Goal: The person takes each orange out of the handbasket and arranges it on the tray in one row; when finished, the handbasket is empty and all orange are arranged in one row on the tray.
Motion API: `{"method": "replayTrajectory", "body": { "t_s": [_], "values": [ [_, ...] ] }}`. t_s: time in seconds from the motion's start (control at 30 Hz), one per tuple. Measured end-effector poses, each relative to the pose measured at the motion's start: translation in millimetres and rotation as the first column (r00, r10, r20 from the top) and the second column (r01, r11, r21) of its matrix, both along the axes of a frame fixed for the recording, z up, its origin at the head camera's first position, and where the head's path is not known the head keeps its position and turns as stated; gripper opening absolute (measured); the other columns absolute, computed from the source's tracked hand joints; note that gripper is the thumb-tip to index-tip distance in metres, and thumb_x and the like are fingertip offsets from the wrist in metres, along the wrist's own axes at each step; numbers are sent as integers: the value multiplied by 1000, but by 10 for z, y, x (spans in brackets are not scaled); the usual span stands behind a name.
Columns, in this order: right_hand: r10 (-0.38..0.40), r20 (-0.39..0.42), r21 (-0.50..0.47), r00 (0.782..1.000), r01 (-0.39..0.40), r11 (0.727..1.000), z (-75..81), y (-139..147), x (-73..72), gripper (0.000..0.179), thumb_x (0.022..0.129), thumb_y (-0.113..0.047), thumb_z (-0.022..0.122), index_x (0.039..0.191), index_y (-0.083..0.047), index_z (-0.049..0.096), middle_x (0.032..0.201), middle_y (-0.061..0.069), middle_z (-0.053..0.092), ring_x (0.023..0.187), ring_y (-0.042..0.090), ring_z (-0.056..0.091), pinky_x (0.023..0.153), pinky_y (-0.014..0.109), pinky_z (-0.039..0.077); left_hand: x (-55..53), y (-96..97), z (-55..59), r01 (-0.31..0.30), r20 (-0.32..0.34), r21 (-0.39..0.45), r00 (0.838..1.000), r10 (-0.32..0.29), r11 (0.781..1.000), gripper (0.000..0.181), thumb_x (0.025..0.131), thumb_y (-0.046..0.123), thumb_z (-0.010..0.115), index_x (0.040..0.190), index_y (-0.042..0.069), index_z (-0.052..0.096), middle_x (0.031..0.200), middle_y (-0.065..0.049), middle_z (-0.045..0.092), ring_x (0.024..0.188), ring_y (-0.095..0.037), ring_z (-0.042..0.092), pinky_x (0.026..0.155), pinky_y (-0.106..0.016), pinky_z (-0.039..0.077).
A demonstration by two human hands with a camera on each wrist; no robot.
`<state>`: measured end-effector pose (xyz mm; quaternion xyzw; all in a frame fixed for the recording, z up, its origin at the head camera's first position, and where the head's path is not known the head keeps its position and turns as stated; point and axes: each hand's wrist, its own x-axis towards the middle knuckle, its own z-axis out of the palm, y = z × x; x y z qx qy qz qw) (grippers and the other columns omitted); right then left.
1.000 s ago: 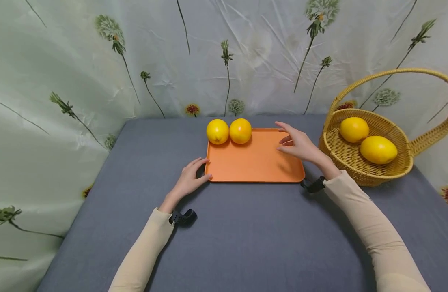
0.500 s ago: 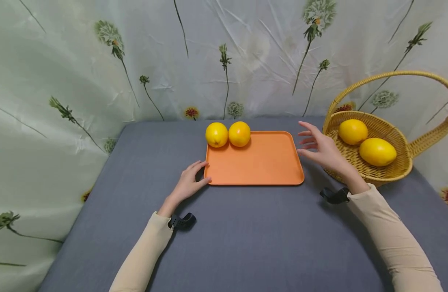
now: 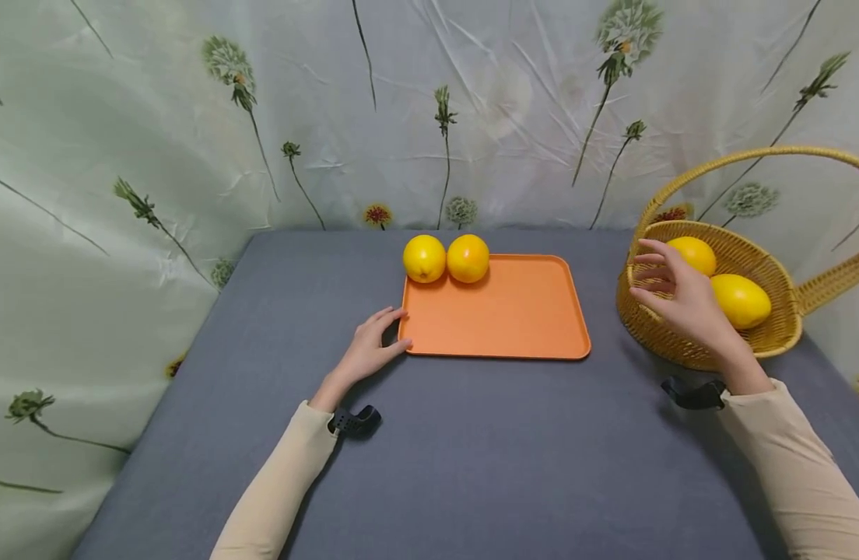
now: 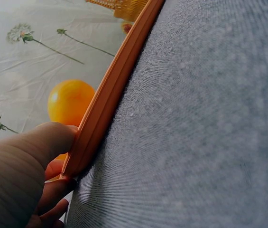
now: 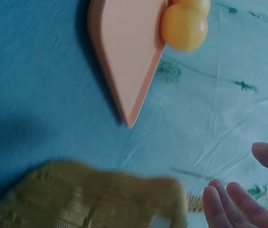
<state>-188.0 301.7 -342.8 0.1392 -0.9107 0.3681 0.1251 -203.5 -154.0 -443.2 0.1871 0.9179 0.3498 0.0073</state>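
Note:
My left hand [image 3: 369,346] holds the left front corner of an orange rectangular tray [image 3: 499,319], its thumb at the rim in the left wrist view. On the tray's back left corner, side by side, sit two round yellow-orange fruits [image 3: 425,259] that look like oranges. The right hand [image 3: 685,299] hovers over the left rim of a wicker basket [image 3: 769,253], fingers loosely spread and holding nothing. Inside the basket lie a yellow fruit [image 3: 694,254], partly hidden by that hand, and a longer yellow fruit [image 3: 741,302].
A grey-blue cloth [image 3: 471,451] covers the table. Behind it hangs a pale curtain [image 3: 373,140] with a dandelion print. The basket's tall arched handle [image 3: 766,152] rises above the fruit at the right.
The right hand has moved right, from above the tray's right side to the basket's rim, with nothing in it. The left hand stays at the tray's corner. The fruits have not moved.

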Motion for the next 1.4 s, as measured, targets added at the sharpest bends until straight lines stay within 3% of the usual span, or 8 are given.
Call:
{"method": "replayTrajectory", "body": {
  "t_s": [0.13, 0.3, 0.47, 0.53, 0.7, 0.8, 1.2, 1.4],
  "values": [
    [-51, 0, 3, 999, 51, 999, -35, 176, 11, 66, 84, 0, 64, 143, -9, 36, 119, -4, 54, 85, -26, 43, 72, -4, 37, -7, -14, -1, 0, 0, -2, 1000, 0, 1000, 56, 88, 27, 65, 137, 7, 48, 144, -16, 45, 140, -35, 33, 110, -62, 22],
    [-85, 25, 21, 996, 85, 996, -92, 452, 6, 69, 85, -3, 64, 145, -4, 30, 128, 37, 44, 91, -26, 32, 72, -4, 29, -7, -9, 6, -2, 13, 1, 1000, 2, 1000, 57, 88, 28, 65, 137, 7, 48, 144, -17, 44, 140, -35, 32, 110, -63, 21],
    [-143, 32, 53, 989, 141, 989, -145, 658, 35, 67, 87, -11, 63, 145, -4, 30, 132, 37, 41, 101, -17, 35, 74, -3, 25, -19, 15, -2, -4, 11, -2, 1000, 4, 1000, 56, 88, 28, 65, 137, 7, 48, 144, -16, 45, 140, -34, 33, 111, -61, 22],
    [-167, 11, 89, 986, 166, 982, -154, 732, 49, 66, 87, -12, 63, 144, -2, 32, 130, 37, 42, 109, 1, 44, 75, 1, 25, -28, 31, -8, -3, 10, -2, 1000, 3, 1000, 56, 88, 28, 65, 137, 7, 48, 144, -16, 45, 140, -34, 33, 111, -61, 22],
    [-188, -31, 195, 982, 191, 962, -181, 931, 43, 65, 85, -11, 62, 141, 4, 33, 128, 41, 40, 113, 54, 34, 99, 50, 30, -23, 51, -22, 8, 16, 2, 1000, -8, 1000, 57, 88, 28, 65, 138, 7, 47, 145, -16, 44, 140, -34, 32, 111, -61, 21],
    [-201, 7, 295, 980, 190, 936, -205, 1018, 13, 69, 84, -11, 63, 143, 4, 29, 130, 44, 34, 116, 61, 28, 94, 70, 18, -16, 34, -22, 8, 18, 6, 1000, -8, 1000, 57, 88, 28, 65, 137, 7, 47, 145, -17, 43, 140, -35, 32, 111, -61, 21],
    [-262, 283, 529, 923, 78, 845, -253, 1188, -56, 81, 88, -22, 61, 151, -9, 12, 135, 51, 11, 106, 73, 27, 76, 76, 31, -38, -9, 20, 10, -26, 7, 1000, -10, 1000, 57, 87, 27, 65, 137, 6, 47, 144, -19, 44, 138, -37, 34, 109, -63, 22],
    [-277, 298, 583, 914, 56, 811, -252, 1167, -30, 75, 88, -22, 60, 149, -10, 18, 134, 50, 13, 109, 73, 24, 77, 75, 32, 10, -16, -15, 5, -14, 8, 1000, -5, 1000, 58, 86, 25, 67, 137, 4, 47, 143, -20, 45, 137, -38, 34, 108, -64, 23]
  ]
}}
